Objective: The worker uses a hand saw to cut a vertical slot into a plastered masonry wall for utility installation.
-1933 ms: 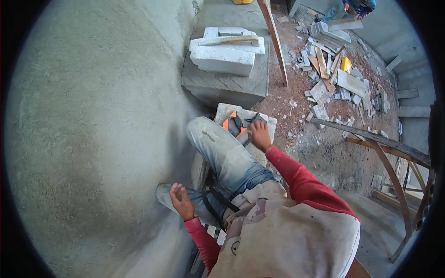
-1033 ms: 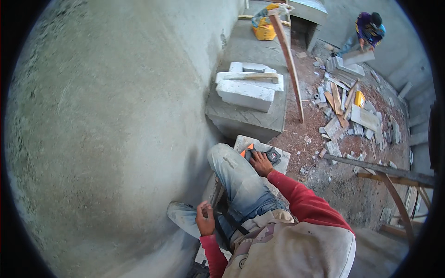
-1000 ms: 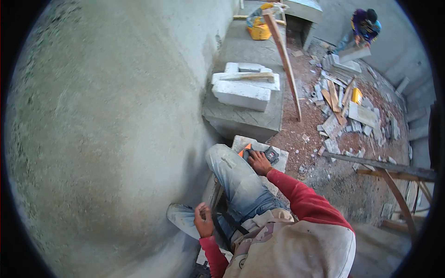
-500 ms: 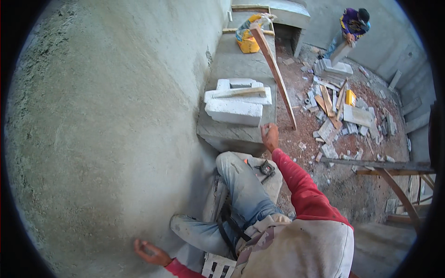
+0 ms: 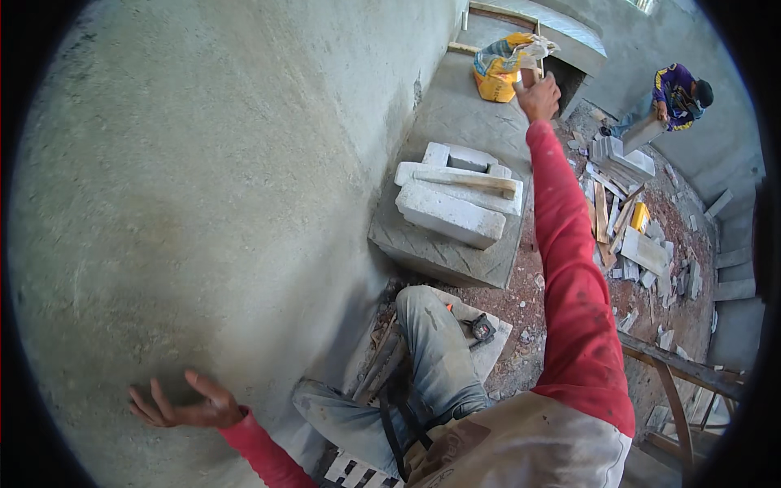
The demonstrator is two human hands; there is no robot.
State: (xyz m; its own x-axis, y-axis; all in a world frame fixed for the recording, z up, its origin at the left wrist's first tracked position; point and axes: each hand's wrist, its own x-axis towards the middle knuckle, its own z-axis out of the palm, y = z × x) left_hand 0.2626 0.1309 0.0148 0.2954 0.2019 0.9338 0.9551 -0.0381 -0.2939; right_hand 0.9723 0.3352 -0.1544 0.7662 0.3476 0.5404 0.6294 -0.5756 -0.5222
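A person's right hand [image 5: 539, 99], followed over my remote feed, reaches far forward to the upper end of a wooden plank [image 5: 529, 77] near a yellow bag [image 5: 495, 77]. A second ago that hand lay on the tape measure [image 5: 482, 328], now left untouched on a pale slab [image 5: 495, 350] beside the knee. The fingers curl about the plank's end, though I cannot tell whether they grip it; the sleeve hides most of its length. The left hand [image 5: 198, 408], lately above the leg, is spread and holding nothing by the grey wall [image 5: 220, 228]; I cannot confirm contact. By my reading, the work has shifted from tape to plank. White blocks [image 5: 449, 215] rest on the concrete counter [image 5: 443, 262]. Beyond, a co-worker [image 5: 679, 96] handles a grey panel [image 5: 644, 134].
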